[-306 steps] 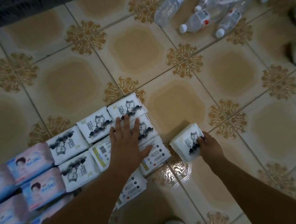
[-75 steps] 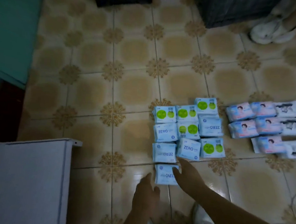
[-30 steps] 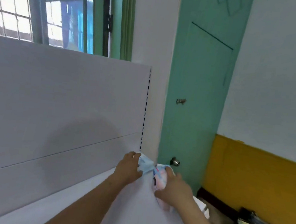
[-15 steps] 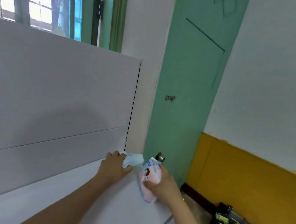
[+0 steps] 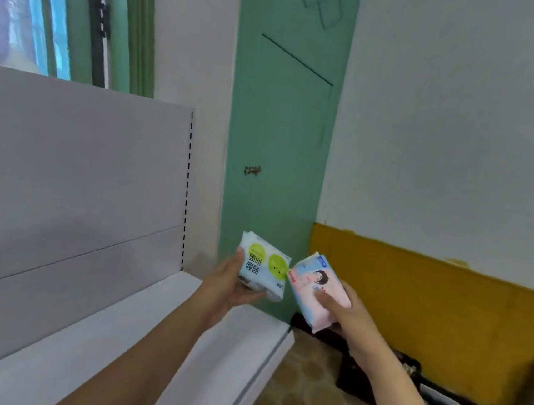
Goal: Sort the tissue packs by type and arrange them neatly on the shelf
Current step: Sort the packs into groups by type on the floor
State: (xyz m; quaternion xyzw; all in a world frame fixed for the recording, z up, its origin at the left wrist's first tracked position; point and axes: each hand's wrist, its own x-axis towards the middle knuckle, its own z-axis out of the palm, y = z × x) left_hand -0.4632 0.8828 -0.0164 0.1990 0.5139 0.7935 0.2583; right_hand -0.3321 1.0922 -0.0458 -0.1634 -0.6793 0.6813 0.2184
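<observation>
My left hand (image 5: 229, 288) grips a light blue tissue pack with green circles (image 5: 264, 265), held above the right end of the white shelf board (image 5: 134, 346). More packs seem stacked under it in the same hand. My right hand (image 5: 345, 311) holds a pink tissue pack with a drawn face (image 5: 314, 287), tilted, just right of the blue one and past the shelf's end. The two packs almost touch at their upper corners.
The shelf's grey back panel (image 5: 75, 184) rises on the left, with a slotted upright (image 5: 187, 191) at its right edge. A green door (image 5: 277, 144) stands behind the packs. A yellow lower wall (image 5: 428, 312) and a dark box (image 5: 382, 380) on the tiled floor lie at right.
Both hands have lifted off the shelf's back corner and moved right and toward me. The blue pack's green-circle face now shows, and the pink pack has tilted.
</observation>
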